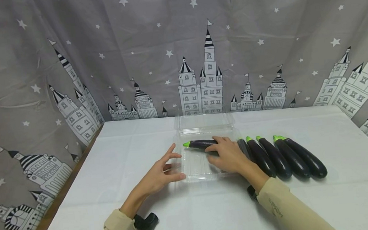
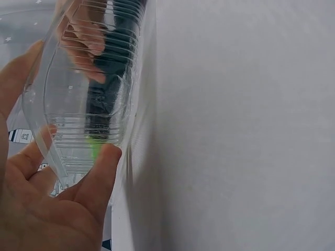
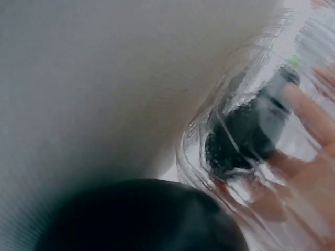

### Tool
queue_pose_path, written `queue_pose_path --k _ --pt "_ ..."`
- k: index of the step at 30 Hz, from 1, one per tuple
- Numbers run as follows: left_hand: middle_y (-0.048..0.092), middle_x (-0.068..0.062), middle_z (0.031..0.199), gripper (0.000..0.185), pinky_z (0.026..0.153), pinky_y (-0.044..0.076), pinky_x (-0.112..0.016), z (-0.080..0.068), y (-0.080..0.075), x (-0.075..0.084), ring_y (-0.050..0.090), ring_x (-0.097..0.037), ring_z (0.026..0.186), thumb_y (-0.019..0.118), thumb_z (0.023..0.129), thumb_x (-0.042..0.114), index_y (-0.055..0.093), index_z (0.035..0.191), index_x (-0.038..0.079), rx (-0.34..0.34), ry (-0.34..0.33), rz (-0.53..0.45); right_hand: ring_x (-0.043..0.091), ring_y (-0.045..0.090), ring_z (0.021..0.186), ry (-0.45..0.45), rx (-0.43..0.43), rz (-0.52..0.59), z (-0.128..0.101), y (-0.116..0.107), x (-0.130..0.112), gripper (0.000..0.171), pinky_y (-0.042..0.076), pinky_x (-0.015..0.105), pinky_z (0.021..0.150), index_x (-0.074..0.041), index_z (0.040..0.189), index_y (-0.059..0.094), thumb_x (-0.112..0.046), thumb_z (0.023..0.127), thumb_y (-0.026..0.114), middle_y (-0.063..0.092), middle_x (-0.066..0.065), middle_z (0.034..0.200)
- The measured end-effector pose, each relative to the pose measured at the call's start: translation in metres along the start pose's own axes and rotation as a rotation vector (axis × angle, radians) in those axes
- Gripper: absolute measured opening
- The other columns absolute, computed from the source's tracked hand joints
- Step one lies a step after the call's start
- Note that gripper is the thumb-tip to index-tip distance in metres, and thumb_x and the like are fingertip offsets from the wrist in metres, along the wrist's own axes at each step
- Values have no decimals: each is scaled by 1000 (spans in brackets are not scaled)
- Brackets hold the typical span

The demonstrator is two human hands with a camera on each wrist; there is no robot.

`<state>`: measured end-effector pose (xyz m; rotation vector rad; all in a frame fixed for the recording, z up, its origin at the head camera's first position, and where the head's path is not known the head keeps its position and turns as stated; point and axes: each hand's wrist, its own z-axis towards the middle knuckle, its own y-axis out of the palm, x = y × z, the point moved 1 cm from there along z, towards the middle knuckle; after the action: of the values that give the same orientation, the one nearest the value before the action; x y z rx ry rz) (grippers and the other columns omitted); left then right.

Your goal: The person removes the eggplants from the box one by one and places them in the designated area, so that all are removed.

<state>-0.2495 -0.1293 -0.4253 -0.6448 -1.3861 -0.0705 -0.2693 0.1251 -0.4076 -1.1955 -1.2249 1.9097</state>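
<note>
A clear plastic clamshell container (image 1: 195,169) lies open on the white table, its lid (image 1: 203,120) folded back. Inside it lies a dark purple eggplant (image 1: 199,144) with a green stem pointing left. My right hand (image 1: 226,154) reaches into the container and grips this eggplant with its fingers curled over it. In the right wrist view the eggplant (image 3: 246,130) and my fingers (image 3: 309,115) show through the plastic. My left hand (image 1: 162,173) rests against the container's left end with straight, spread fingers. In the left wrist view its thumb (image 2: 102,172) touches the ribbed wall (image 2: 78,104).
Several more eggplants (image 1: 289,157) lie side by side just right of the container, stems pointing away. The table's left edge (image 1: 64,194) runs along a wooden strip. A grey castle-print curtain (image 1: 199,57) hangs behind the table.
</note>
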Motion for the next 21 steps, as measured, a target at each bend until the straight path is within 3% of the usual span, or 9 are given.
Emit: queue_pose_path --k 9,16,21 --pt "7 10 151 61 98 36 -43 0 0 1 44 -34 119 77 74 24 48 125 7 -5 -13 -10 34 40 119 10 -40 10 -2 2 0 25 34 55 89 -23 104 71 -29 83 60 46 10 133" --pt "6 5 151 58 100 33 -46 -6 1 24 41 -40 119 75 76 16 46 124 1 -28 -33 -26 31 45 116 -23 -30 16 -1 5 1 30 37 53 89 -24 102 72 -9 84 54 50 10 129" --pt "6 5 151 58 99 34 -45 -9 0 30 41 -39 120 75 77 17 46 125 2 -28 -36 -7 30 49 111 -64 -14 15 1 5 0 31 40 48 89 -24 101 72 -5 85 53 53 10 126"
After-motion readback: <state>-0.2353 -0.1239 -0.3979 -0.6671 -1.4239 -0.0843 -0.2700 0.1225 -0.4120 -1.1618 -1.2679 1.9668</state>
